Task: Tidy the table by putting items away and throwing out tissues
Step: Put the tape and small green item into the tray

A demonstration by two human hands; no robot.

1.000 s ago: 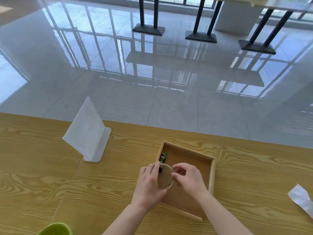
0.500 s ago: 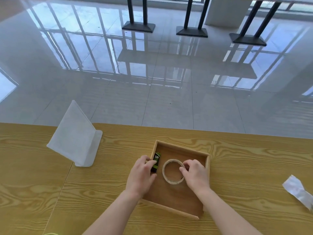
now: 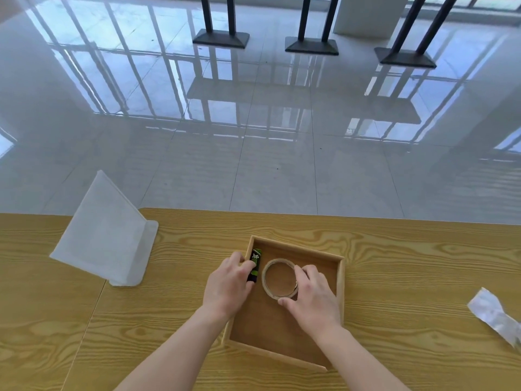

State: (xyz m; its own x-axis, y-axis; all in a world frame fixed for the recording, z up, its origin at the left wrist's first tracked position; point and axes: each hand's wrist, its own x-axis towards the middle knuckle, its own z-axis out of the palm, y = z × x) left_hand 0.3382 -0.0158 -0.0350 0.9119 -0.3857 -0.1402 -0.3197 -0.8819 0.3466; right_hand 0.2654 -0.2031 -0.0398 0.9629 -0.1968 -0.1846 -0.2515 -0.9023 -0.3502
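A shallow wooden tray [image 3: 298, 247] sits on the yellow wood-grain table [image 3: 423, 249] in front of me. Inside it a roll of clear tape [image 3: 277, 261] lies flat, and a small green and black stick [image 3: 256, 256] lies along the left wall. My right hand [image 3: 313, 303] has thumb and fingers around the tape roll's near and right rim. My left hand [image 3: 225, 286] straddles the tray's left wall, thumb outside and fingertips on the stick's near end. A crumpled white tissue [image 3: 493, 314] lies on the table at far right.
A white acrylic sign stand [image 3: 104, 235] leans at the table's back left, near the far edge. A seam [image 3: 93, 311] between two tabletops runs just below it. Beyond the table is glossy tiled floor with black table bases [image 3: 311, 45].
The tape roll went from being held upright between both hands to lying flat in the tray. My left hand shifted left onto the green stick; my right hand stays on the roll.
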